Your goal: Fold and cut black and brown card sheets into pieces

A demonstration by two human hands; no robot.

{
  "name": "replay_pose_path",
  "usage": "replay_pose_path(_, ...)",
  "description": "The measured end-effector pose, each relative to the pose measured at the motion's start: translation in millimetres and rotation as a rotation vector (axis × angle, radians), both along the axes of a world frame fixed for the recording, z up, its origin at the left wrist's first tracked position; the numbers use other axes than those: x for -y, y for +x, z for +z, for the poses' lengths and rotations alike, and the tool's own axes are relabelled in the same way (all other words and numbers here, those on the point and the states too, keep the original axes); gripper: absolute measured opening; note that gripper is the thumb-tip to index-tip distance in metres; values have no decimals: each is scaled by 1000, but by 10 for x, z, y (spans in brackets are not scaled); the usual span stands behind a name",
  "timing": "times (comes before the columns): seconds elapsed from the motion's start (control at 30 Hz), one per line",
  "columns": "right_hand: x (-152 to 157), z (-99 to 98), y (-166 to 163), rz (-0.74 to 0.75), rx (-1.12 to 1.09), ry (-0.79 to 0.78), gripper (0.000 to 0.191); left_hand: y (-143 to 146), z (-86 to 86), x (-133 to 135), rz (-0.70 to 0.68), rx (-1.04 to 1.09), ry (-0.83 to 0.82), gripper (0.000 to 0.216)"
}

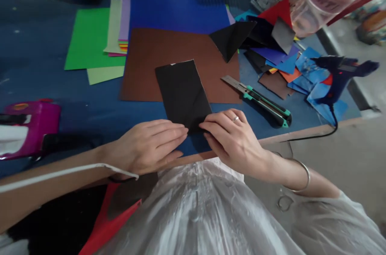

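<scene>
A black rectangular sheet of craft paper (184,90) lies at a slant, its far part over a larger brown sheet (141,66) and its near end close to the table edge. My left hand (155,142) has its fingers closed together at the near left corner of the black sheet. At the near right corner, my right hand (230,136), with a ring on one finger, pinches the same sheet. The fingertips are a little apart, and the thumbs are partly hidden. To the right rests a utility knife (262,104) with its blade out, partly over the brown sheet.
Behind are a blue sheet (177,10), a green sheet (93,38) and a folded black piece (230,40). Cut scraps (283,64) crowd the right, beside a corded glue gun (334,76) and a plastic bottle (325,2). A magenta device (45,118) stands left.
</scene>
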State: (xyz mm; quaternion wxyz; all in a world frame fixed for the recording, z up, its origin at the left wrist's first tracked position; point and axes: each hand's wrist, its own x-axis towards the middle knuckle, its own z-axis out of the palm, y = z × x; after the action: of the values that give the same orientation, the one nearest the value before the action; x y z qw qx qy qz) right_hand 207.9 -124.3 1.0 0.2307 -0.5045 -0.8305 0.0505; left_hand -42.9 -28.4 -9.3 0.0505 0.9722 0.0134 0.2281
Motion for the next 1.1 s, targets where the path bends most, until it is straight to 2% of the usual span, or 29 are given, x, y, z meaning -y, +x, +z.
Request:
replay_pose_path(0.1, -106, 49, -203, -84, -36, -151, 18, -16, -70, 9, -10, 46, -3, 22)
replay_pose_path(0.23, -217, 79, -327, -90, -57, -324, 9, -48, -115, 30, -30, 105, 37, 15)
replay_pose_path(0.47, -266, 147, -287, -93, -142, -462, 7, -44, -114, 65, -11, 161, 9, 12)
replay_pose_path(0.83, -305, 161, -242, -102, -142, -458, 6, -58, -134, 77, -6, 150, -43, 14)
replay_pose_path(1.1, -289, 189, -82, -154, -140, -477, 7, -74, -64, 45, -22, 84, -39, 12)
